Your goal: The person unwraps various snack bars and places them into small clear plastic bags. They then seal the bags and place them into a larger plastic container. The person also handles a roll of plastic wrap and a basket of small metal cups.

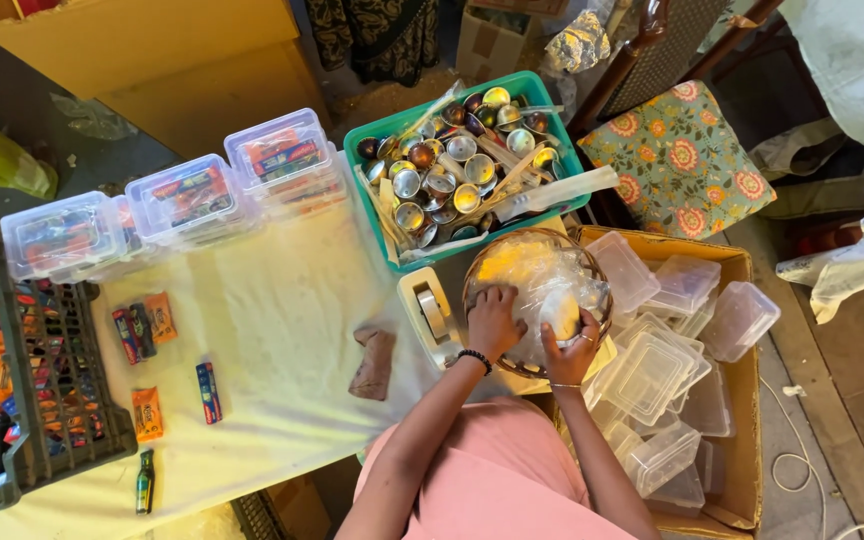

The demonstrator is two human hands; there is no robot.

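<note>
Both hands [530, 335] forward, close together, fingers curled, palms down.

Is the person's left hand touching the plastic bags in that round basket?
Touching. The head view shows the left hand pressed flat on the clear bags piled in the basket, fingers resting on the plastic with no gap.
</note>
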